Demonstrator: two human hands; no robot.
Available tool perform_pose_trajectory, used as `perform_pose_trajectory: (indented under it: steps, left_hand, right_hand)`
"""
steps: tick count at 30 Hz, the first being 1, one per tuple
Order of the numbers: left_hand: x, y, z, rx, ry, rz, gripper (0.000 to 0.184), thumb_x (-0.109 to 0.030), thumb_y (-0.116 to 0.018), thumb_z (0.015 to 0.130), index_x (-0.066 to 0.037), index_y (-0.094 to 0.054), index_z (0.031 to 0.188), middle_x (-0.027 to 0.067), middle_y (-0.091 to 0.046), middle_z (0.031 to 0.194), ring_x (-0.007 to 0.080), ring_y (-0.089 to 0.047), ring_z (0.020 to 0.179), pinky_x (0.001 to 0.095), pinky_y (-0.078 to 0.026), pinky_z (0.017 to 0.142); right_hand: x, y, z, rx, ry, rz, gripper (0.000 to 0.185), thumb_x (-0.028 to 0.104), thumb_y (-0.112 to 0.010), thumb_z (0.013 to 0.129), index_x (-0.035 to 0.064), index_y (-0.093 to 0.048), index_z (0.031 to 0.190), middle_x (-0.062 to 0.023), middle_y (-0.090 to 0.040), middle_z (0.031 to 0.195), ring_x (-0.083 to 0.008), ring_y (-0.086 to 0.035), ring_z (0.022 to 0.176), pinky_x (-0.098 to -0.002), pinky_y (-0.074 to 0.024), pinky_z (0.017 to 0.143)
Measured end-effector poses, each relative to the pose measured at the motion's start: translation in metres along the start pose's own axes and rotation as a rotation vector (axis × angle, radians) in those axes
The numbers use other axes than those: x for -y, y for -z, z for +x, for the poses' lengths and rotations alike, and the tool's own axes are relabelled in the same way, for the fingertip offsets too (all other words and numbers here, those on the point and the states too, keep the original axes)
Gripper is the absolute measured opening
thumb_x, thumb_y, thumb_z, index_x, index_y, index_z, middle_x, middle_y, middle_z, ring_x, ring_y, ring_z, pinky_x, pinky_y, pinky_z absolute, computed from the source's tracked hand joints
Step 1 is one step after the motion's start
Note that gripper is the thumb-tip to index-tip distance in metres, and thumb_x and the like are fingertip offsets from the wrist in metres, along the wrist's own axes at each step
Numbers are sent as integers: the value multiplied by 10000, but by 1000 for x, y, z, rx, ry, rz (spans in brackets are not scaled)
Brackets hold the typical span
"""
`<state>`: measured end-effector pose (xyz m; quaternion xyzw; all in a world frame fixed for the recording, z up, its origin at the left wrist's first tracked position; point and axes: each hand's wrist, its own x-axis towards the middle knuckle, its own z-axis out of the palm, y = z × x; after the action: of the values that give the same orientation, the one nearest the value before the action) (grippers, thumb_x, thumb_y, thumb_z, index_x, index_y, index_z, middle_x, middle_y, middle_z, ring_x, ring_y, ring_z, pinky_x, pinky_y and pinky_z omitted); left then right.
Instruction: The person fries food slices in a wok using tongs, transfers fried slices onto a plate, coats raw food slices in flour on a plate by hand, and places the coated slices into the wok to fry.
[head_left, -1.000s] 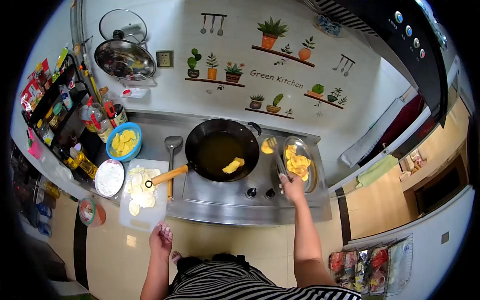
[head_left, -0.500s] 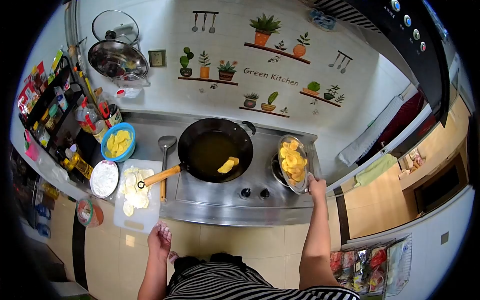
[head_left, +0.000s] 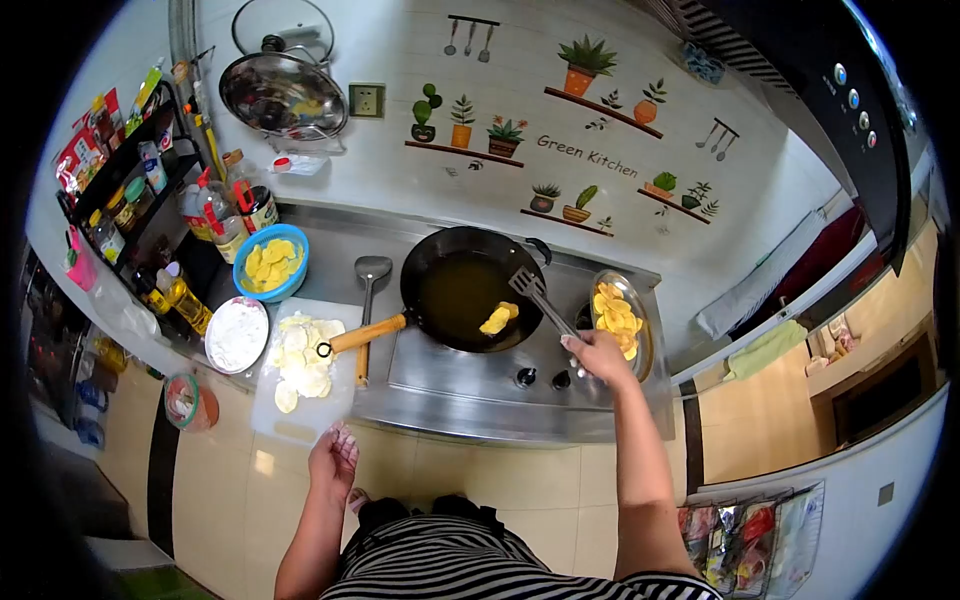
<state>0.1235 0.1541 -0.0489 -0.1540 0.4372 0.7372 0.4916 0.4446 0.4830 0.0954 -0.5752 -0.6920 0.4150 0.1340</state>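
One slotted spatula (head_left: 536,292) is gripped in the right hand (head_left: 600,357), its head over the wok (head_left: 440,310) ahead; the left hand (head_left: 335,458), fingers loosely curled, holds nothing, below the cutting board (head_left: 275,400).

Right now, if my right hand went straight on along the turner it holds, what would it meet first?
Probably the wok: its right side lies ahead of your right hand. The turner overlaps it in view, but height is unclear.
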Motion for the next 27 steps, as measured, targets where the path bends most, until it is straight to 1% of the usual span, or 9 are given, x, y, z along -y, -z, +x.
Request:
perform_pose_trajectory:
  steps: [1, 2, 3, 5, 7, 13, 18, 25, 27]
  left_hand:
    - [-2, 4, -1, 11, -2, -3, 258, -186, -476, 889, -97, -542, 1122, -2, -585, 900, 130, -544, 772, 261, -452, 700]
    - [-5, 8, -2, 8, -4, -11, 258, -186, -476, 889, -97, -542, 1122, -2, -585, 900, 130, -544, 772, 261, -452, 700]
    - [-7, 11, -2, -5, -3, -20, 254, -186, -477, 888, -98, -546, 1116, -3, -589, 900, 130, -546, 764, 260, -452, 694]
    - [-11, 16, -5, -21, -5, -38, 250, -185, -478, 886, -98, -550, 1110, -4, -593, 899, 130, -547, 755, 259, -452, 687]
    - [-16, 19, -10, -69, -30, -71, 232, -183, -487, 886, -71, -563, 1074, 10, -595, 831, 124, -552, 699, 245, -457, 632]
    - [-26, 41, -9, -68, -27, -110, 231, -178, -477, 886, -77, -561, 1076, 10, -602, 849, 128, -552, 709, 251, -453, 637]
    - [-31, 30, -14, -76, -30, -102, 220, -161, -464, 882, -82, -563, 1062, 11, -610, 862, 131, -559, 713, 259, -454, 650]
    - [-34, 27, -8, -42, -16, -93, 198, -157, -488, 876, -101, -560, 1052, 1, -622, 858, 129, -583, 719, 255, -480, 638]
    - [-33, 27, -7, -45, -7, -91, 198, -159, -486, 878, -105, -561, 1053, 1, -622, 855, 129, -582, 715, 258, -478, 640]
  right_hand:
    - [9, -2, 8, 8, 23, -95, 325, 319, -622, 810, 3, -605, 739, -30, -538, 555, -105, -499, 433, -244, -381, 408]
    - [18, 0, 13, -18, 30, -142, 389, 336, -648, 772, -25, -599, 637, -77, -590, 560, -160, -553, 450, -270, -424, 420]
    - [19, -1, 22, -14, 36, -148, 389, 336, -648, 772, -25, -599, 637, -77, -590, 560, -160, -553, 450, -270, -424, 420]
    - [10, 1, 48, 86, -40, -188, 383, 337, -647, 768, -30, -614, 665, -79, -596, 569, -156, -552, 447, -276, -424, 406]
    - [8, 3, 56, 120, -62, -178, 345, 323, -647, 767, -16, -632, 703, -76, -598, 578, -146, -537, 434, -270, -413, 386]
    - [13, 1, 42, 273, -146, -68, 350, 328, -676, 745, 5, -671, 878, -57, -594, 584, -111, -497, 429, -247, -383, 389]
    - [13, -12, 30, 308, -106, -29, 222, 234, -658, 790, 13, -657, 814, -19, -569, 571, -85, -467, 423, -230, -348, 392]
    - [0, -14, 23, 285, 15, -9, 199, 206, -628, 820, 12, -641, 779, -15, -560, 571, -76, -453, 419, -221, -342, 399]
    - [3, -9, 14, 219, 60, -37, 300, 252, -642, 804, -15, -656, 942, -35, -567, 577, -98, -490, 454, -255, -401, 442]
